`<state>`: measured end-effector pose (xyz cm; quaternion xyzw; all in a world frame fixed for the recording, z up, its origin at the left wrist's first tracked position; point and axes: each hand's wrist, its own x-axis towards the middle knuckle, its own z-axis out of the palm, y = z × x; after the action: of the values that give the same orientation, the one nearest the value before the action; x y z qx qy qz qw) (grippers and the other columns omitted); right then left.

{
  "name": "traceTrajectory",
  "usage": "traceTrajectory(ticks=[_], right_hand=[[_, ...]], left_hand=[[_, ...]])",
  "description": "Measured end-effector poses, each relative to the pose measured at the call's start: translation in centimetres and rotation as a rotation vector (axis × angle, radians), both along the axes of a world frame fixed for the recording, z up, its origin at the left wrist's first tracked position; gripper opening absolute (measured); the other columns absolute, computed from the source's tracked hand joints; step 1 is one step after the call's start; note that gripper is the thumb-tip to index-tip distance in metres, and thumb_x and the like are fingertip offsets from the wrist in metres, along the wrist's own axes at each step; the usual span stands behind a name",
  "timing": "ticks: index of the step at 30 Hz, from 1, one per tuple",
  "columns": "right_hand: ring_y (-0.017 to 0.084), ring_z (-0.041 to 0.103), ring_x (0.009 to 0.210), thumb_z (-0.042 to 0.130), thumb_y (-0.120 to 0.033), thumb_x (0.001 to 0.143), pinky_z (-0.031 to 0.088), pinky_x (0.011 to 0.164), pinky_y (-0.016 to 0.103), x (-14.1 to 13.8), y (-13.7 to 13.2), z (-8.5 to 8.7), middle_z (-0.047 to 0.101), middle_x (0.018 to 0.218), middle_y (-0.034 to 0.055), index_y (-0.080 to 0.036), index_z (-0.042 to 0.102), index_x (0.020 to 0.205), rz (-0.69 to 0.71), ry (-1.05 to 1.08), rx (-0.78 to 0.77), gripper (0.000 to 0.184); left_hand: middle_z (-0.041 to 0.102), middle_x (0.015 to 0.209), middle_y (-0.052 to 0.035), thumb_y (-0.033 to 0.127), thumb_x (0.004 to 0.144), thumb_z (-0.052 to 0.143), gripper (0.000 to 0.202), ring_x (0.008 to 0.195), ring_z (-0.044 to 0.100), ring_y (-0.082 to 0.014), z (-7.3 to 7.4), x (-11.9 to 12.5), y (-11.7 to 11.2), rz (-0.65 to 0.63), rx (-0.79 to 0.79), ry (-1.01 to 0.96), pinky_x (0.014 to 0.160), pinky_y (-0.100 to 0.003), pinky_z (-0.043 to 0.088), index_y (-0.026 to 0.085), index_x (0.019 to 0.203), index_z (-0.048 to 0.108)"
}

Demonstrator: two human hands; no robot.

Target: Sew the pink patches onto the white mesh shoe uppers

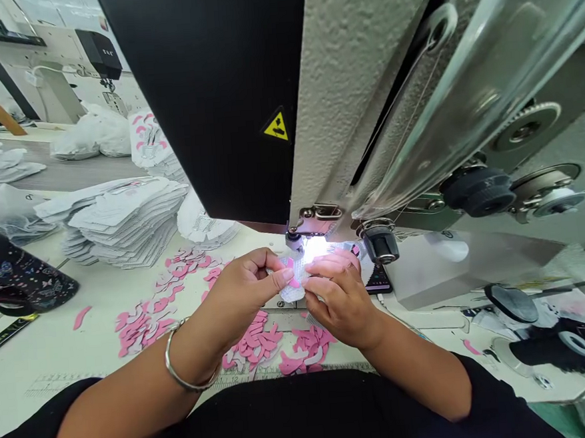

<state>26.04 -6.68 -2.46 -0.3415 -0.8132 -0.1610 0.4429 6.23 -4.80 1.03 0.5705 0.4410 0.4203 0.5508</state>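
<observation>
The left hand [244, 286] and the right hand [335, 296] both pinch a small white piece [293, 287] between thumb and fingers, just below the lit foot of the sewing machine [365, 107]. Pink cut shapes [144, 319] lie scattered on the table [42, 356]

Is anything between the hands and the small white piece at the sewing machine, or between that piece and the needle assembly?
Nothing visible. The left hand and right hand both pinch the white piece directly, just in front of the needle assembly. Lamp glare hides the small gap there.
</observation>
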Motion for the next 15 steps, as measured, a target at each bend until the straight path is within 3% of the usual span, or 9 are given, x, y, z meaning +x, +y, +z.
traceTrajectory(ticks=[5, 15], right_hand=[[0.022, 0.061, 0.101, 0.064, -0.013, 0.086, 0.041, 0.101, 0.048, -0.12, 0.04, 0.07, 0.066, 0.109, 0.0031, -0.029, 0.061, 0.104, -0.002, -0.005, 0.005, 0.024], [0.022, 0.061, 0.102, 0.062, -0.011, 0.085, 0.045, 0.099, 0.045, -0.25, 0.32, 0.0, 0.066, 0.107, 0.0052, -0.026, 0.059, 0.105, 0.026, 0.02, 0.029, 0.025]], left_hand=[[0.059, 0.07, -0.0009, 0.044, 0.074, 0.073, 0.026, 0.066, 0.056, -0.0179, 0.09, -0.05, -0.03, 0.046, 0.05, 0.123, 0.058, -0.027, 0.042, 0.021, 0.078, 0.063], [0.06, 0.074, -0.0016, 0.044, 0.074, 0.073, 0.025, 0.07, 0.056, -0.0184, -0.04, -0.02, 0.05, 0.049, 0.102, 0.142, 0.061, -0.028, 0.044, 0.02, 0.075, 0.063]])
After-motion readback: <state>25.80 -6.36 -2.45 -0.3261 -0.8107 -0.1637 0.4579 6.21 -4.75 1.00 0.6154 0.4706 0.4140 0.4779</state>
